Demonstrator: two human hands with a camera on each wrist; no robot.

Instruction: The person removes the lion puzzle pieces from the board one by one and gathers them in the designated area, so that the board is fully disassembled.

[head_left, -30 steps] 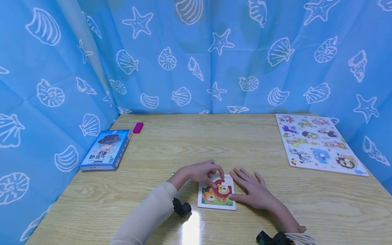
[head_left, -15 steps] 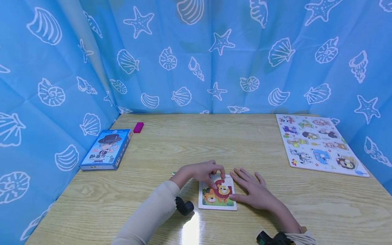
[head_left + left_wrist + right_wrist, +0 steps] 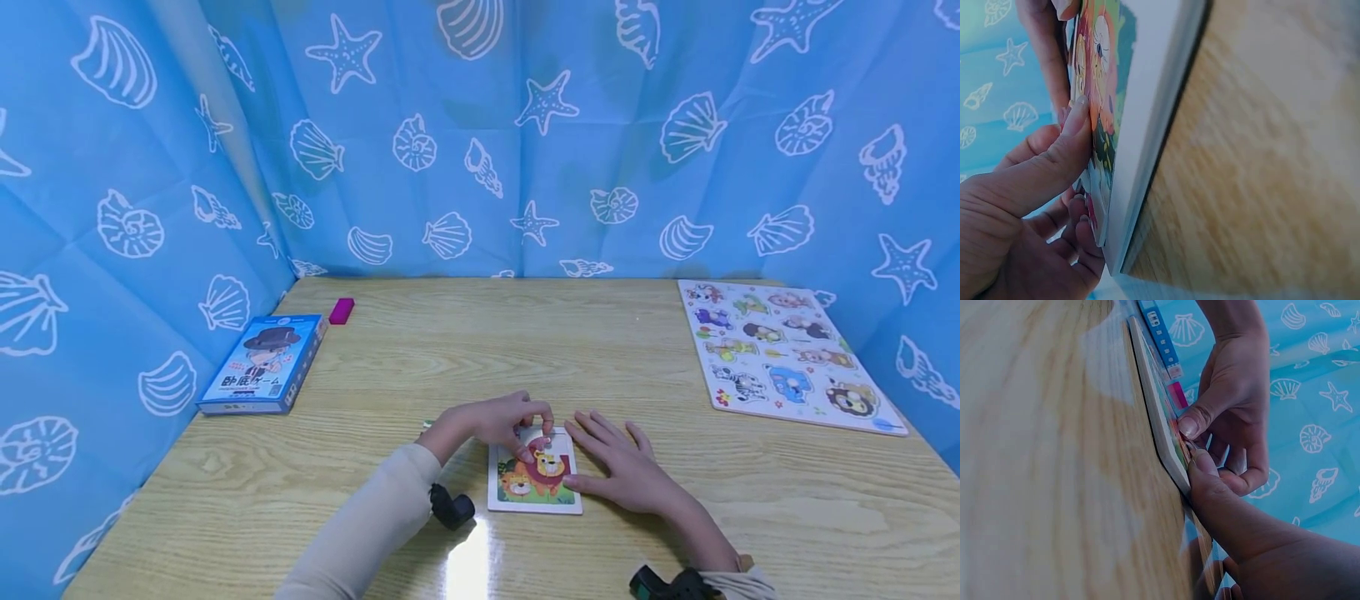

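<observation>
A small jigsaw board [image 3: 536,507] with a white border lies on the table, showing a lion and a cub. Over its upper left my left hand [image 3: 504,419] pinches a dark red puzzle piece [image 3: 542,444] between thumb and curled index finger. That piece sits above the lion's face, and the fingers partly cover it. Pale patches show beside it in the picture. My right hand [image 3: 628,473] lies with fingers spread to the right of the board. Its thumb [image 3: 1205,464] rests on the board's right edge, close to the left hand's fingertips.
At the far left lies a blue game box [image 3: 262,364], with a small magenta block [image 3: 341,311] beside it. A white animal puzzle board [image 3: 791,358] lies at the far right. Blue shell-patterned cloth [image 3: 480,142] borders the wooden table at the back and sides.
The dark red piece under my left fingertips has tilted slightly, and its upper edge catches the light. Both hands have stayed almost in place.
</observation>
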